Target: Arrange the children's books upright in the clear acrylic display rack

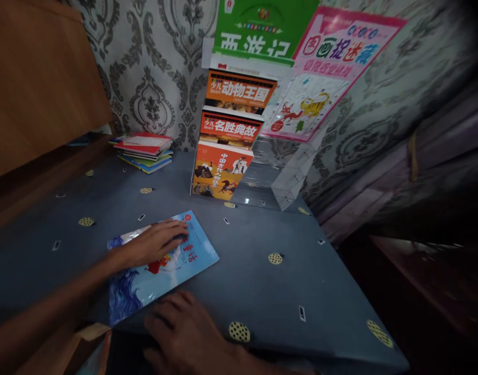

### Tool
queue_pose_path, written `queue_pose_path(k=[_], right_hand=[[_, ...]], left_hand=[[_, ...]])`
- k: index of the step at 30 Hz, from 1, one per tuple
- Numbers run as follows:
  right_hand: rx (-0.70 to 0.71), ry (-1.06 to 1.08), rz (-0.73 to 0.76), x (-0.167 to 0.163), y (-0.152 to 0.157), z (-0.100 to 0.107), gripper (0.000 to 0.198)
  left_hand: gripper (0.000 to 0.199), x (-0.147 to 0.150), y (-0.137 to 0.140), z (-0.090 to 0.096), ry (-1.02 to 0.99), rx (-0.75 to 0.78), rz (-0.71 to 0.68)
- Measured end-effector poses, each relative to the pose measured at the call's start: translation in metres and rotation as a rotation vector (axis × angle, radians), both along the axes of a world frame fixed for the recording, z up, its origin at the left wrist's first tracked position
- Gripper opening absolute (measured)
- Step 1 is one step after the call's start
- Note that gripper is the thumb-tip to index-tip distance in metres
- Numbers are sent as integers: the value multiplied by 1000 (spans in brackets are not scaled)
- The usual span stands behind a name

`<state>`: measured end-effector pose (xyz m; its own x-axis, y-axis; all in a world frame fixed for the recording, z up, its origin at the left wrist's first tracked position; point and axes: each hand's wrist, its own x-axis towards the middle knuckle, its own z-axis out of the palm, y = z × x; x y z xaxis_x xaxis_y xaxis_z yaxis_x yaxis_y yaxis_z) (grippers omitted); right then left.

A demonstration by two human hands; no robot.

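Note:
My left hand (155, 244) lies flat across the cover of a light blue picture book (199, 245), fingers stretched out. The book rests flat on the cloth-covered table and is turned at an angle; a dark blue wave shows on its lower left corner. Just below the book, at the table's front edge, is my right hand (187, 333). Its fingers are loosely bent and apart, with nothing visible in them. Whether the fingertips touch the table edge I cannot tell.
A clear tiered rack (293, 177) at the back holds several upright books, among them an orange book (219, 172), a green book (262, 31) and a pink book (320, 78). A book stack (145, 151) lies back left. An open box (86, 338) sits below the front edge.

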<state>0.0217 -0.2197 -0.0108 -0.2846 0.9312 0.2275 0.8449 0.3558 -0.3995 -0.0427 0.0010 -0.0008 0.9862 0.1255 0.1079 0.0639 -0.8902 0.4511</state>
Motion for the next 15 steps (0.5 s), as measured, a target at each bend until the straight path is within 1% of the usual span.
queue_pose_path(k=[1, 2, 4, 6, 7, 8, 11, 13, 15], right_hand=[[-15, 79, -22, 6, 3, 8, 24], [-8, 168, -70, 13, 7, 16, 24], [80, 342, -202, 28, 19, 30, 28], [131, 447, -236, 39, 36, 36, 28], [125, 461, -229, 42, 46, 37, 29], [86, 450, -207, 43, 56, 36, 32], [-73, 355, -131, 41, 85, 30, 45], [-141, 304, -84, 39, 99, 25, 48], [-171, 286, -62, 42, 108, 20, 51]], left_hand=[[37, -3, -6, -3, -7, 54, 15], [39, -8, -13, -7, -19, 107, 30], [43, -21, -26, -16, -60, 201, 68], [47, -32, -36, -26, -105, 268, 125], [48, -37, -41, -30, -121, 294, 158], [49, -40, -45, -35, -135, 322, 194], [50, -44, -52, -45, -181, 416, 265], [49, -45, -55, -48, -204, 472, 273], [45, -46, -56, -48, -210, 497, 267]])
